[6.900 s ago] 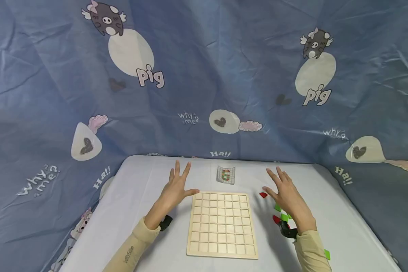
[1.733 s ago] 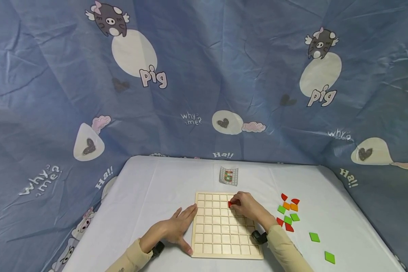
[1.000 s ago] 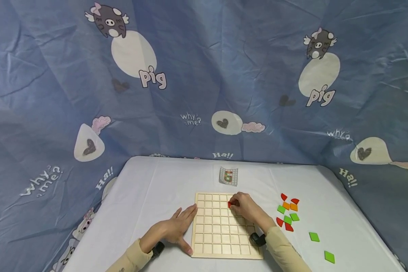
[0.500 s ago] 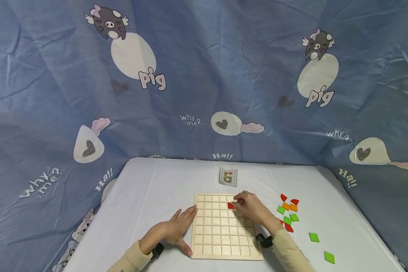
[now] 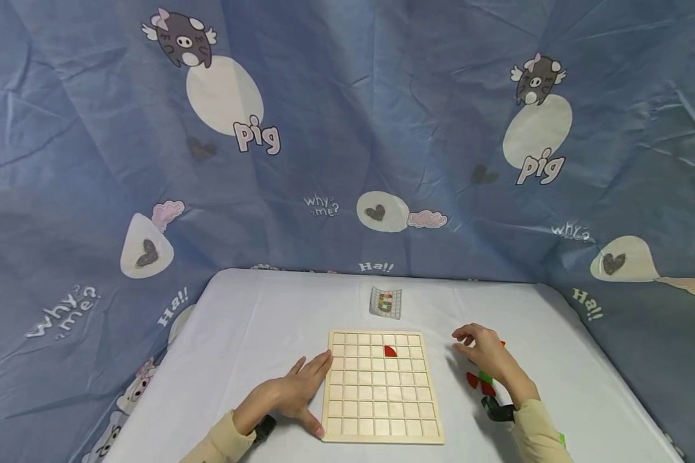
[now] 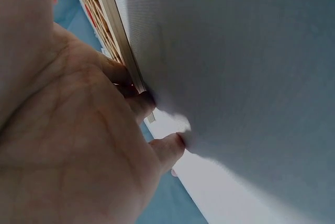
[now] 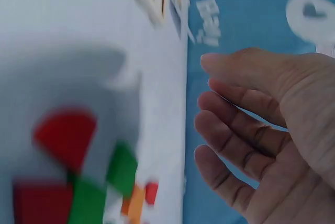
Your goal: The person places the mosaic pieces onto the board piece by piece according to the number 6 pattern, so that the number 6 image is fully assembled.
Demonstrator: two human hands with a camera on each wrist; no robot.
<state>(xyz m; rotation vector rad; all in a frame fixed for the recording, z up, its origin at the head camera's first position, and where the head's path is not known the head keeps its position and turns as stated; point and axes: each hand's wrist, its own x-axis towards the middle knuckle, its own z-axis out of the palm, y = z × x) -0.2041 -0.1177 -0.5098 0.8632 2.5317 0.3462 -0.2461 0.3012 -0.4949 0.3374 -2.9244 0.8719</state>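
Note:
A light wooden grid board (image 5: 382,392) lies flat on the white table. One red quarter-circle tile (image 5: 390,351) sits in a cell of its second row from the far edge. My left hand (image 5: 292,393) rests along the board's left edge with its fingers and thumb spread; in the left wrist view, fingertips touch the board's side (image 6: 118,30). My right hand (image 5: 488,355) is in the air right of the board, above the loose tiles, its fingers loosely bent and nothing between them. Below it, the right wrist view shows red tiles (image 7: 68,137), green tiles (image 7: 121,169) and orange tiles (image 7: 135,203).
A small patterned card (image 5: 385,303) with a coloured figure on a grid lies beyond the board. More red tiles (image 5: 488,388) and a green tile (image 5: 486,377) lie near my right wrist. A blue printed cloth (image 5: 324,154) hangs behind the table.
My right hand has let go of the red tile, which stays in its cell, and has moved right, off the board to the loose tiles. The left hand has kept its place at the board's edge.

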